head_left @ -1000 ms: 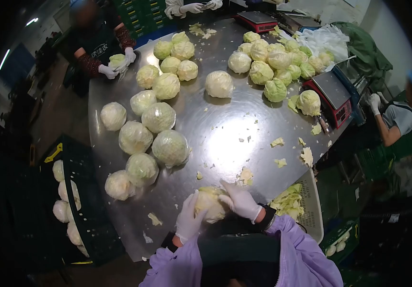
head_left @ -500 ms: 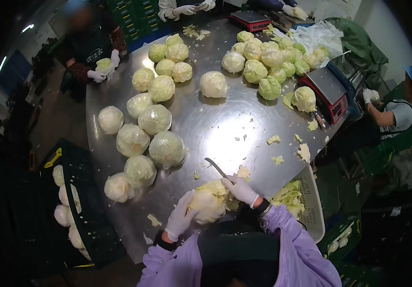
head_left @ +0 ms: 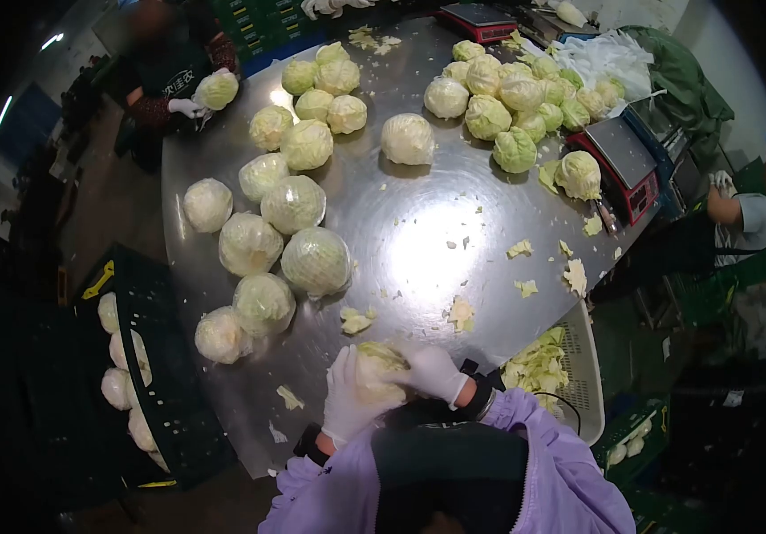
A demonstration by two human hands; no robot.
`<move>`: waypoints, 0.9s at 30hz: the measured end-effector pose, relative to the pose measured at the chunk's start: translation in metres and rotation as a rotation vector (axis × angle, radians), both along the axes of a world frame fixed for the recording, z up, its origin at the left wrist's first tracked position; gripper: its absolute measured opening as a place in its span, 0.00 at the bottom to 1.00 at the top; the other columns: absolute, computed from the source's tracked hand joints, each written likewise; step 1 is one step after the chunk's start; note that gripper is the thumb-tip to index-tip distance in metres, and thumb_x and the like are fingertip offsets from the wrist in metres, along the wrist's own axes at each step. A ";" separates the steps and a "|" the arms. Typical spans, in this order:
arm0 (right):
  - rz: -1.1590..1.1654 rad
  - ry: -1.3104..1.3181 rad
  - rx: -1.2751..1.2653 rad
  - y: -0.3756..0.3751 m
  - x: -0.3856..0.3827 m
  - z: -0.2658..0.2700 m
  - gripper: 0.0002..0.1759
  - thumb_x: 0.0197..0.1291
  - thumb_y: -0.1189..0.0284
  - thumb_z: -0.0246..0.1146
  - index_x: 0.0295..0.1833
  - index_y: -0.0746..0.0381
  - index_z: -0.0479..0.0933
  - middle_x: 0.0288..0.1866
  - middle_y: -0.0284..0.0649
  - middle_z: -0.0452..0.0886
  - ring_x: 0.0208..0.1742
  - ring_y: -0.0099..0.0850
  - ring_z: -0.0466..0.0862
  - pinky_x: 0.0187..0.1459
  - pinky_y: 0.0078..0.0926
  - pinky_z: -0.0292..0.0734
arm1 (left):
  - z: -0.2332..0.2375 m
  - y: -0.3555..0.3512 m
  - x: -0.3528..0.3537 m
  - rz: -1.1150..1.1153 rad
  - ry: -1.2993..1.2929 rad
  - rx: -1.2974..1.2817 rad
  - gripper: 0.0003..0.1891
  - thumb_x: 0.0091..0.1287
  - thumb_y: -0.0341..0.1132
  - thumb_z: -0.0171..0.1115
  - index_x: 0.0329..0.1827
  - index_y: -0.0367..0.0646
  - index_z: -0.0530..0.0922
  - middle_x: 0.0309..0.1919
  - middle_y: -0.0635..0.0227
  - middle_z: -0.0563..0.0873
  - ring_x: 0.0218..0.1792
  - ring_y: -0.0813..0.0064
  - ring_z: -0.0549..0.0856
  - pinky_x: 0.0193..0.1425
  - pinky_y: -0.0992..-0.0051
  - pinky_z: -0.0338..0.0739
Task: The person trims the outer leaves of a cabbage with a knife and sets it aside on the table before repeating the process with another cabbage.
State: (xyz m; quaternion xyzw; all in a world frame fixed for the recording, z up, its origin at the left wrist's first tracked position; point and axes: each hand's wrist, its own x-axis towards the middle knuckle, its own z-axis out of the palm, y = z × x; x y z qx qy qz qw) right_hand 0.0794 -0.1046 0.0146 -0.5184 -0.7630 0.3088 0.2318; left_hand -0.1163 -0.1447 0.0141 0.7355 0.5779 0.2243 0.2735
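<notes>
At the metal bench's [head_left: 512, 205] near edge, a round, leafy cabbage [head_left: 376, 368] is cupped by the left hand [head_left: 347, 402], the right hand's [head_left: 436, 374] grip blurred beyond telling.

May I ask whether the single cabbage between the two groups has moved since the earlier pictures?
No; the single cabbage keeps the same place relative to the right-hand red scale.

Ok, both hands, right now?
Left white-gloved hand: holding the left side of a round pale-green cabbage.
Right white-gloved hand: at its right side, partly blurred; grip cannot be told.
</notes>
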 end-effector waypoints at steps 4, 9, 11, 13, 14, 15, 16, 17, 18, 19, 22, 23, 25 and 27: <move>0.023 0.045 -0.283 0.010 0.017 -0.002 0.25 0.58 0.53 0.66 0.51 0.61 0.78 0.36 0.51 0.82 0.37 0.53 0.82 0.39 0.43 0.78 | 0.000 0.011 -0.018 -0.059 -0.078 -0.049 0.58 0.40 0.52 0.82 0.72 0.36 0.58 0.67 0.47 0.64 0.68 0.47 0.65 0.71 0.58 0.64; 0.024 0.336 -0.715 0.025 0.030 -0.006 0.16 0.63 0.61 0.66 0.42 0.64 0.77 0.24 0.37 0.81 0.20 0.25 0.79 0.27 0.25 0.75 | -0.011 0.021 -0.032 -0.110 -0.180 -0.085 0.57 0.38 0.50 0.84 0.71 0.37 0.60 0.66 0.50 0.65 0.69 0.51 0.65 0.72 0.61 0.63; -0.017 0.399 -0.706 0.027 0.043 -0.023 0.14 0.64 0.63 0.66 0.39 0.65 0.77 0.23 0.34 0.79 0.20 0.21 0.77 0.25 0.22 0.73 | -0.006 0.022 -0.034 -0.069 -0.317 -0.247 0.57 0.38 0.49 0.84 0.71 0.38 0.62 0.67 0.52 0.65 0.70 0.54 0.64 0.73 0.63 0.61; -0.036 0.434 -0.653 0.030 0.054 -0.036 0.14 0.66 0.65 0.65 0.35 0.65 0.76 0.21 0.30 0.76 0.19 0.17 0.74 0.23 0.21 0.71 | -0.010 0.023 -0.038 -0.088 -0.335 -0.254 0.56 0.38 0.48 0.85 0.71 0.39 0.62 0.67 0.53 0.65 0.71 0.56 0.63 0.74 0.64 0.60; -0.036 0.435 -0.654 0.031 0.057 -0.038 0.14 0.66 0.65 0.65 0.35 0.65 0.76 0.21 0.30 0.76 0.19 0.17 0.74 0.23 0.21 0.71 | -0.012 0.022 -0.041 -0.104 -0.354 -0.265 0.55 0.39 0.47 0.85 0.71 0.40 0.63 0.68 0.53 0.64 0.72 0.57 0.63 0.75 0.64 0.59; -0.030 0.425 -0.635 0.032 0.060 -0.040 0.13 0.66 0.65 0.65 0.35 0.65 0.77 0.20 0.30 0.76 0.19 0.17 0.74 0.23 0.21 0.71 | -0.013 0.022 -0.043 -0.103 -0.354 -0.266 0.55 0.39 0.47 0.85 0.71 0.40 0.63 0.68 0.53 0.64 0.72 0.57 0.63 0.75 0.64 0.59; -0.027 0.415 -0.616 0.033 0.061 -0.040 0.13 0.66 0.65 0.65 0.35 0.65 0.77 0.20 0.30 0.75 0.19 0.17 0.74 0.22 0.20 0.70 | -0.014 0.023 -0.044 -0.113 -0.386 -0.286 0.56 0.39 0.46 0.85 0.72 0.40 0.62 0.69 0.53 0.63 0.72 0.58 0.62 0.76 0.65 0.58; -0.029 0.359 -0.584 0.033 0.062 -0.044 0.13 0.65 0.65 0.65 0.37 0.65 0.78 0.21 0.30 0.77 0.19 0.17 0.75 0.22 0.20 0.71 | -0.014 0.025 -0.045 -0.127 -0.418 -0.304 0.57 0.39 0.45 0.85 0.73 0.41 0.62 0.70 0.54 0.62 0.73 0.59 0.61 0.76 0.65 0.57; -0.033 0.360 -0.580 0.032 0.065 -0.049 0.13 0.65 0.65 0.65 0.37 0.65 0.78 0.21 0.30 0.77 0.19 0.17 0.75 0.22 0.20 0.71 | -0.014 0.027 -0.047 -0.132 -0.418 -0.302 0.57 0.39 0.45 0.85 0.73 0.41 0.62 0.70 0.54 0.62 0.73 0.59 0.61 0.76 0.65 0.57; -0.046 0.357 -0.630 0.032 0.067 -0.051 0.13 0.65 0.66 0.65 0.37 0.66 0.78 0.21 0.31 0.77 0.19 0.17 0.75 0.23 0.20 0.71 | -0.015 0.028 -0.050 -0.174 -0.429 -0.319 0.57 0.38 0.44 0.85 0.73 0.41 0.61 0.71 0.54 0.61 0.73 0.59 0.61 0.76 0.65 0.56; -0.059 0.362 -0.670 0.034 0.069 -0.061 0.13 0.65 0.65 0.66 0.37 0.66 0.78 0.22 0.32 0.79 0.20 0.18 0.76 0.23 0.21 0.72 | -0.023 0.027 -0.058 -0.209 -0.472 -0.328 0.58 0.39 0.42 0.86 0.74 0.41 0.59 0.72 0.56 0.60 0.73 0.60 0.60 0.77 0.66 0.56; -0.067 0.371 -0.661 0.032 0.069 -0.064 0.14 0.64 0.64 0.66 0.37 0.66 0.79 0.22 0.33 0.79 0.20 0.19 0.76 0.23 0.21 0.73 | -0.026 0.026 -0.060 -0.209 -0.504 -0.322 0.59 0.39 0.40 0.86 0.75 0.42 0.58 0.72 0.57 0.60 0.73 0.61 0.60 0.77 0.66 0.56; -0.138 0.300 -0.632 0.030 0.075 -0.070 0.15 0.63 0.63 0.67 0.38 0.66 0.79 0.24 0.35 0.81 0.21 0.22 0.79 0.25 0.22 0.75 | -0.031 0.024 -0.065 -0.175 -0.606 -0.407 0.59 0.39 0.39 0.85 0.75 0.42 0.57 0.71 0.58 0.61 0.73 0.62 0.62 0.76 0.66 0.58; -0.272 0.188 -0.541 0.029 0.092 -0.081 0.21 0.58 0.57 0.70 0.42 0.66 0.80 0.30 0.42 0.85 0.28 0.32 0.86 0.31 0.29 0.80 | -0.030 0.021 -0.067 -0.138 -0.710 -0.479 0.59 0.40 0.37 0.85 0.76 0.42 0.55 0.71 0.59 0.62 0.72 0.64 0.63 0.75 0.66 0.60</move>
